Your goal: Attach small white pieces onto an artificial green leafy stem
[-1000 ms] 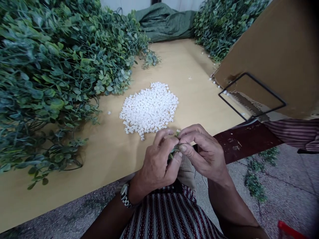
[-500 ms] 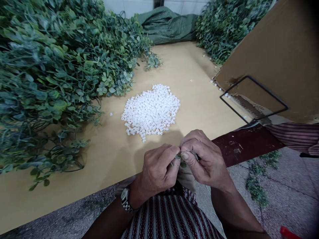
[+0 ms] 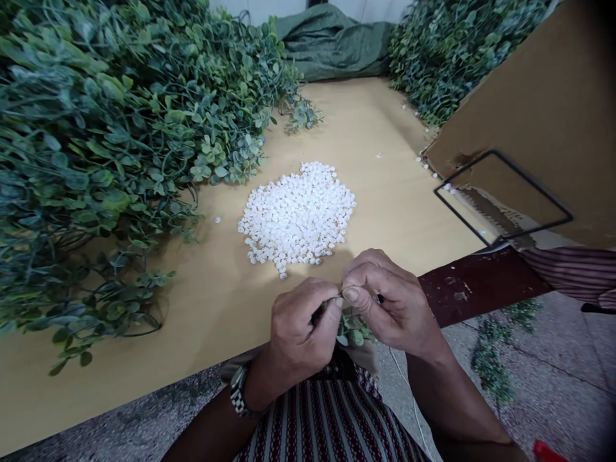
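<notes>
My left hand (image 3: 304,327), with a metal watch (image 3: 239,389) on its wrist, is closed in a pinch just past the table's front edge. Its thumb and forefinger meet the fingertips of my right hand (image 3: 395,307), which is closed as well. Between them they grip a thin stem of an artificial leaf sprig (image 3: 356,330), whose green leaves hang below the fingers. Whether a small piece sits at the fingertips is hidden. Beyond my hands, a pile of small white plastic pieces (image 3: 298,215) lies on the tan-covered table (image 3: 212,308).
A big heap of artificial greenery (image 3: 120,115) covers the table's left side; more greenery (image 3: 433,58) stands at the back right. A cardboard sheet (image 3: 539,122) leans on the right beside a black wire frame (image 3: 500,199). Green cloth (image 3: 341,48) lies at the back. Another person's striped sleeve (image 3: 568,273) shows at right.
More of the sprig's leaves now show below my right hand. My fingertips stay together, with the stem piece at the left thumb turned. The view has shifted slightly.
</notes>
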A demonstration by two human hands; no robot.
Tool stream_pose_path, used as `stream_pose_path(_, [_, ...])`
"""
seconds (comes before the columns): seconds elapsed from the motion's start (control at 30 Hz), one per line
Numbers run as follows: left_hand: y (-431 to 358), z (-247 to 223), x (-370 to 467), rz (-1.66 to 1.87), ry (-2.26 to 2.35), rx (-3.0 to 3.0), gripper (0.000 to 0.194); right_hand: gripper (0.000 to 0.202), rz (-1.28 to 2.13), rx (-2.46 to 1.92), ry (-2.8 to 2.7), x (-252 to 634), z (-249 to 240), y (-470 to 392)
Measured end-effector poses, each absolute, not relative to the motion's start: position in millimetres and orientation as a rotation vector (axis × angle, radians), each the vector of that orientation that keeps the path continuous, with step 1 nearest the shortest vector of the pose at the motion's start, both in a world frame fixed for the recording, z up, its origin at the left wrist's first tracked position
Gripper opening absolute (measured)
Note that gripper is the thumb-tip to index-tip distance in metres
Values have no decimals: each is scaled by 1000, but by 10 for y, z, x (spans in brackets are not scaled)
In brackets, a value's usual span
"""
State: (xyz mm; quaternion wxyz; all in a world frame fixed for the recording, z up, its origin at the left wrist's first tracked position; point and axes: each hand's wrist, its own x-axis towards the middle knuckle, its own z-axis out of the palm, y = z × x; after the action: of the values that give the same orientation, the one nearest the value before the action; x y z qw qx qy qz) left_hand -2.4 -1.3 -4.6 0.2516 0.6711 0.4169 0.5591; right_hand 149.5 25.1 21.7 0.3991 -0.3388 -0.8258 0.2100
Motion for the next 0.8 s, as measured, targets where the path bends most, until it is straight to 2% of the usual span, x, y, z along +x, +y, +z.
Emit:
stream_pose_path(0.07, [-2, -34, -30, 1519, 1215, 1619, 12, 12, 561, -828, -2050, 1503, 191, 339])
stream_pose_path(0.2, [16, -21, -39, 1463, 1346, 1287, 13, 13, 355, -943, -2081, 1535, 48, 552])
stream_pose_path(0.47, [25, -3, -36, 1448, 1378, 1179, 10, 12, 95, -1033, -2296, 1522, -131, 618])
stream_pose_path(0.57, [21, -2, -37, 1446, 1350, 1204, 12, 8, 278, -998, -2128, 1519, -91, 561])
stream_pose_path(0.7, [27, 2, -42, 1480, 1288, 1301, 14, 3, 831, -943, -1727, 1511, -42, 445])
stream_pose_path(0.8, [32, 14, -39, 1485, 1261, 1374, 12, 7, 1116, -907, -1519, 1499, -69, 365])
